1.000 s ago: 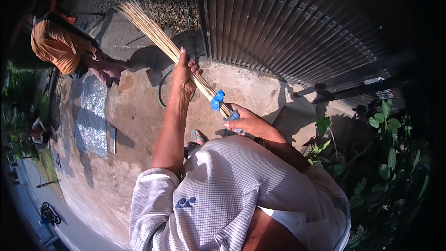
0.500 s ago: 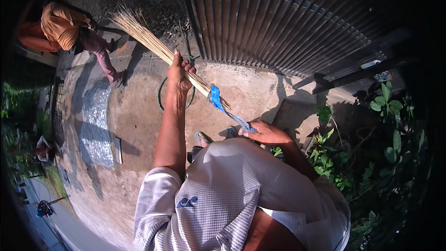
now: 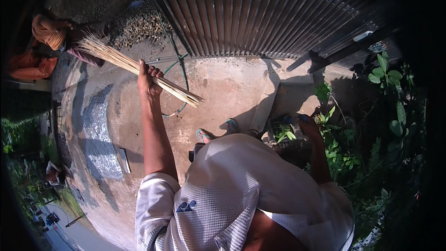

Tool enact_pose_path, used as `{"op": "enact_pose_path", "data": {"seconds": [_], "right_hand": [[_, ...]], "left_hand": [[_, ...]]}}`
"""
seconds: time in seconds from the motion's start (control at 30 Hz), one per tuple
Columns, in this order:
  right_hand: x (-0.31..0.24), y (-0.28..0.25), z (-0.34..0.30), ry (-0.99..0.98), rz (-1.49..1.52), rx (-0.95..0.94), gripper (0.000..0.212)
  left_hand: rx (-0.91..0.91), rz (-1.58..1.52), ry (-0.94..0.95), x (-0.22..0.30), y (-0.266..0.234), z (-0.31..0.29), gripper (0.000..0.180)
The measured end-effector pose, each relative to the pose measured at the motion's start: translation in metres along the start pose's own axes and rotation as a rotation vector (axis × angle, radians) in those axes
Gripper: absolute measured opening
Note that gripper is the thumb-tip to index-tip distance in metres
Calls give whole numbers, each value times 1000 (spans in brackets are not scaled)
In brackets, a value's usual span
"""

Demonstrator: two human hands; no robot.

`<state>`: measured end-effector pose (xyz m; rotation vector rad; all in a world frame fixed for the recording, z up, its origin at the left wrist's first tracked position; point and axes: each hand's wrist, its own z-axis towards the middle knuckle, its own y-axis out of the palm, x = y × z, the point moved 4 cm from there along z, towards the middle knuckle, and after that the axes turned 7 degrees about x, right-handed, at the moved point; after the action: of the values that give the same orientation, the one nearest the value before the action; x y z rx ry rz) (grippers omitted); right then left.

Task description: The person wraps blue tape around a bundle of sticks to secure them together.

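Note:
My left hand (image 3: pixel 148 80) is wrapped round a bundle of thin pale sticks, a stick broom (image 3: pixel 114 56). Its brushy end fans out toward the upper left, while the cut ends point down to the right with no wrapping on them. Off to the right, in shade beside the plants, my right hand (image 3: pixel 310 126) is closed. A bit of the blue strip (image 3: pixel 304 117) shows at its fingers; the rest of the strip is lost in the dark.
A dark slatted metal gate (image 3: pixel 232 18) stands ahead. Leafy plants (image 3: pixel 334 153) grow on the right. A green hose (image 3: pixel 182 74) lies on the concrete, with gravel (image 3: pixel 139 28) beyond. A shiny sheet (image 3: pixel 100 135) lies left. Another person (image 3: pixel 49 32) bends at the upper left.
The blue strip has come off the stick broom. My right hand has moved away to the right with it; my left hand has shifted left with the broom. The other person has moved.

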<state>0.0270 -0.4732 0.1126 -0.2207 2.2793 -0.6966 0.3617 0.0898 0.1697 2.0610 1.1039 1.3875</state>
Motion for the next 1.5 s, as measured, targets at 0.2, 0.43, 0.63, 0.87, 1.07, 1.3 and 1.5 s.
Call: {"op": "enact_pose_path", "data": {"seconds": [0.2, 0.43, 0.63, 0.87, 1.07, 1.3, 1.5], "right_hand": [[32, 18, 31, -396, -154, 193, 40], [-132, 50, -30, -916, -46, 133, 25], [-245, 97, -56, -1038, 227, -265, 19], [-321, 166, -67, -786, 617, -921, 33], [-355, 238, -81, -399, 898, -1297, 41], [-375, 308, -119, -240, 809, -1301, 40], [-380, 363, -141, -180, 657, -1164, 24]], "left_hand": [[-65, 115, -49, -21, -1, -23, 39], [88, 483, 18, -62, -5, -83, 28], [-77, 656, 49, -97, -22, -121, 38], [-147, 565, -37, -89, -54, -157, 28], [-125, 324, 46, -52, -56, -184, 29], [79, 310, 246, 14, -104, -199, 30], [273, 416, 397, 67, -179, -215, 26]]}}
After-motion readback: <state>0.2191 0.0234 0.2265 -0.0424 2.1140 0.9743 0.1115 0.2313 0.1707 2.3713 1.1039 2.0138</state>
